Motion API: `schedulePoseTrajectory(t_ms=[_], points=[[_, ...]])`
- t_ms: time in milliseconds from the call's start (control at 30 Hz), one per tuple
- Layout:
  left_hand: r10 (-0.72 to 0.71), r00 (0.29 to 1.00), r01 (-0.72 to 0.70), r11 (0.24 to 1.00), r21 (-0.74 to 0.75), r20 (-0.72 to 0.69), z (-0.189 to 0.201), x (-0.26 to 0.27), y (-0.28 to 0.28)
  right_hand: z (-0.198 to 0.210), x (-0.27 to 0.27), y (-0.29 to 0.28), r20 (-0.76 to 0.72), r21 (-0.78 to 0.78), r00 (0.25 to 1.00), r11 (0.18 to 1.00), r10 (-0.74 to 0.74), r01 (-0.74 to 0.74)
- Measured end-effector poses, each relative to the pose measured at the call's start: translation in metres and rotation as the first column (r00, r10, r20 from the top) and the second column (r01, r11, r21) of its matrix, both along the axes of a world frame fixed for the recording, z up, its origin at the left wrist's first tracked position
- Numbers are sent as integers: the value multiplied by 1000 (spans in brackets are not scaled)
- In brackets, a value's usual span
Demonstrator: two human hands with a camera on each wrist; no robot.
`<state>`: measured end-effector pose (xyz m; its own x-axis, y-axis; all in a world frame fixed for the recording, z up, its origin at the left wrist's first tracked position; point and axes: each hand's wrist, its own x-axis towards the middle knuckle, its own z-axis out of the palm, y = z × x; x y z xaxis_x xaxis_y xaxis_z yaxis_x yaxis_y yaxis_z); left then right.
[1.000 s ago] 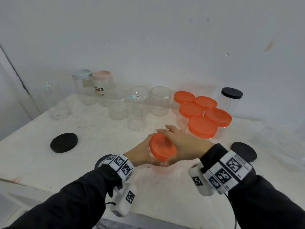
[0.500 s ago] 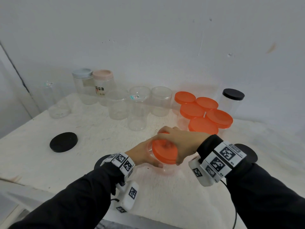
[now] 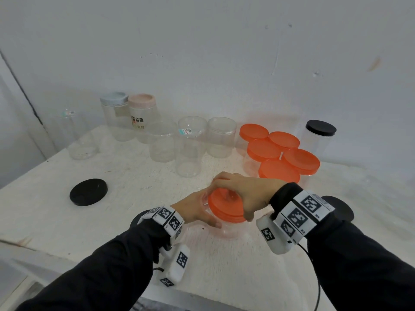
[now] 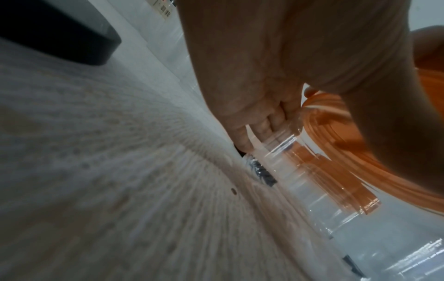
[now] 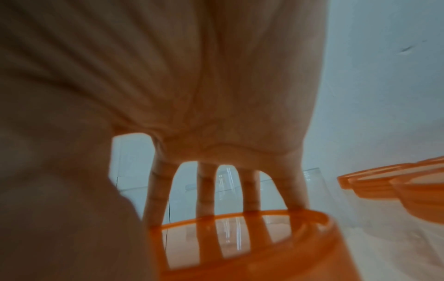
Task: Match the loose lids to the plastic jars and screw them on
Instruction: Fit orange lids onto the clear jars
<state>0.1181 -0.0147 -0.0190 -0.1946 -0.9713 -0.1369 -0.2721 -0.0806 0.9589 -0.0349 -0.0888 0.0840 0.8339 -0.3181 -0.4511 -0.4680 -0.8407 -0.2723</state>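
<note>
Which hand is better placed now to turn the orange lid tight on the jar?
Right. The right hand arches over the orange lid, fingers spread round its rim. The left hand holds the jar wall below, likely steadying it.

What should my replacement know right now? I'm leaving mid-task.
Left hand grips the clear jar at the table's front; right hand grips the orange lid on its mouth; tightness unclear.
Done: five orange-lidded jars, one black-lidded, one blue-lidded, one pink-lidded.
Left: five open jars at the back; loose black lids at left, near the right wrist and near the left wrist.
</note>
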Motion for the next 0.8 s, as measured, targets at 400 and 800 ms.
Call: schedulePoseTrajectory(t_ms=[400, 800], points=[[69, 997, -69, 998, -10, 16, -3, -1, 1, -7, -2, 1, -12, -164, 1000, 986, -6, 4], [82, 997, -82, 997, -2, 7, -2, -2, 2, -3, -7, 2, -117, -161, 993, 987, -12, -7]])
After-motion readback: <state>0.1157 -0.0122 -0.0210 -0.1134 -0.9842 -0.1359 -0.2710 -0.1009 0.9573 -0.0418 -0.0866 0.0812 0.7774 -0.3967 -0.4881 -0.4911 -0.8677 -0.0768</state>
